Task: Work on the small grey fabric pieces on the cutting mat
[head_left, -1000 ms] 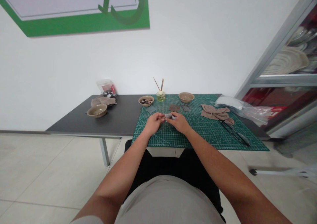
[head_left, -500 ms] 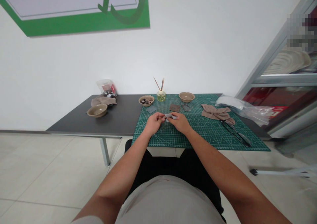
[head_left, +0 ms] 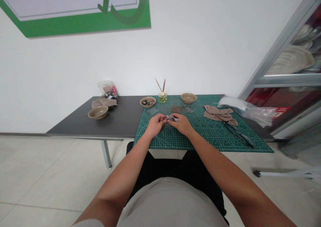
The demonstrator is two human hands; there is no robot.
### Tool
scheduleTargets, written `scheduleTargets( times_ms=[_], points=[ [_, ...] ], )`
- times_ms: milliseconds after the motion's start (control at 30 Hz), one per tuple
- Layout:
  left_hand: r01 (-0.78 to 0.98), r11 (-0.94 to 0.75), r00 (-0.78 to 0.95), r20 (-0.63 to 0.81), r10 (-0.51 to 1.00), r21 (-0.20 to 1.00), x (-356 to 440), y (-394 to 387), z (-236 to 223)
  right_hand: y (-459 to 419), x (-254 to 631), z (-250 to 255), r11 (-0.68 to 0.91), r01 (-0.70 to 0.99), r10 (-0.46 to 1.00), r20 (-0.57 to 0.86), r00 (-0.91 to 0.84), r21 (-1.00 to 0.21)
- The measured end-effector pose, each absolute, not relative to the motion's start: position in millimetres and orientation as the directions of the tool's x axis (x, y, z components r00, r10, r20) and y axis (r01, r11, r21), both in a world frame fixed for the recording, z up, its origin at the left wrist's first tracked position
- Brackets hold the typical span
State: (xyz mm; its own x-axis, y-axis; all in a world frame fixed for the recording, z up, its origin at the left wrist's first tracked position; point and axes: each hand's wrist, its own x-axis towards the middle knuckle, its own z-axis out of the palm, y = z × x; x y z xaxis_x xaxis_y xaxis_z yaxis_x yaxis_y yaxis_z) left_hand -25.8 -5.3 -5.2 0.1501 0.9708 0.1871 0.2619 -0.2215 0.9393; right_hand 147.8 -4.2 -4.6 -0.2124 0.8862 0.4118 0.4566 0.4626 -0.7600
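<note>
Over the green cutting mat (head_left: 200,130) my two hands meet fingertip to fingertip. My right hand (head_left: 182,123) is closed on a small bent grey sheet, which looks like sandpaper (head_left: 173,118). The fingers of my left hand (head_left: 155,123) are pinched together at the sheet's left end; whatever is between them is too small and covered to make out. Just beyond my hands lie a blue-grey square (head_left: 152,110), a brown square (head_left: 176,109) and a dark grey square (head_left: 188,108), flat on the mat.
Behind stand a bowl of small dark and tan pieces (head_left: 147,102), a reed diffuser (head_left: 163,97) and another bowl (head_left: 189,98). A brown cloth (head_left: 218,114), black-handled tool (head_left: 238,135) and plastic bag (head_left: 247,111) lie right. Leftward are a bowl (head_left: 98,112) and a bag of pieces (head_left: 107,89).
The grey sheet between my fingers has shifted and tilted slightly, and more of its darker underside shows. My hands hold nearly the same place.
</note>
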Motion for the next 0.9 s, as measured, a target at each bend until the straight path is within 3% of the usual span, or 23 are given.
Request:
scheduleTargets(
  times_ms=[767, 900],
  points=[
    [0.208, -0.208, 0.163, 0.176, 0.971, 0.956, -27.1, -4.4, -4.7, -3.2, 148.7, -6.0, 0.473, 0.427, 0.881, 0.411, -0.234, -0.77],
    [0.147, -0.246, 0.161, 0.222, 0.962, 0.958, -26.8, -3.2, -6.4, -0.6, 150.5, -6.2, 0.437, 0.42, 0.895, 0.431, -0.115, -0.795]
  ],
)
